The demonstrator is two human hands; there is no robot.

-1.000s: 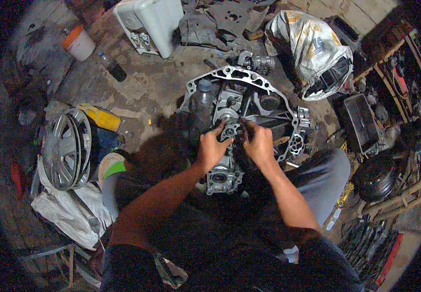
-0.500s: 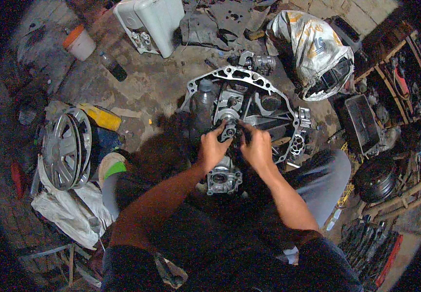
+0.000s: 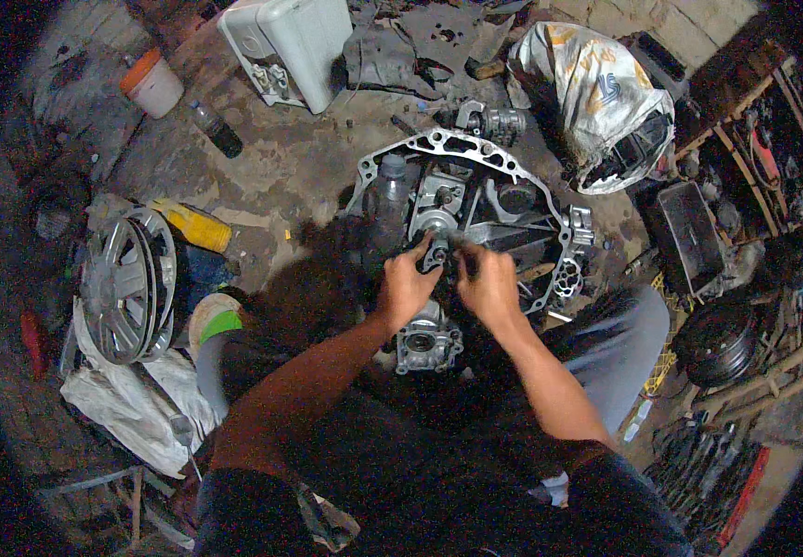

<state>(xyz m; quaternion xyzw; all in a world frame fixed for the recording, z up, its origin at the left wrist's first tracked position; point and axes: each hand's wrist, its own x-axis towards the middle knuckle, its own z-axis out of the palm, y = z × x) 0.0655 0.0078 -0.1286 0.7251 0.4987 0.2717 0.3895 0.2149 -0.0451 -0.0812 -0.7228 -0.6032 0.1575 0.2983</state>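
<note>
A large silver gearbox housing (image 3: 561, 200) with a bolt-holed rim stands on the floor between my knees. My left hand (image 3: 408, 288) is closed on a small metal part with a round hole (image 3: 437, 252), at the middle of the housing, below a round metal collar (image 3: 434, 223). Right beside it, my right hand (image 3: 489, 283) is closed with its fingers curled in at the same part. What the right fingertips hold is hidden and dark. Below the hands, a cast metal section with a round opening (image 3: 424, 342) shows nearest me. A clear bottle (image 3: 392, 181) stands inside the left rim.
Wheel covers (image 3: 115, 288) and a yellow container (image 3: 195, 226) lie at left. Farther off are a dark bottle (image 3: 218, 133), an orange-lidded bucket (image 3: 155, 88) and a white box (image 3: 290, 46). A filled white sack (image 3: 592, 102), a metal tray (image 3: 689, 237) and tools (image 3: 708, 464) lie at right.
My right index finger has curled in from its extended pose toward the metal part. The left hand stays almost in place, and the housing has hardly shifted in view.
</note>
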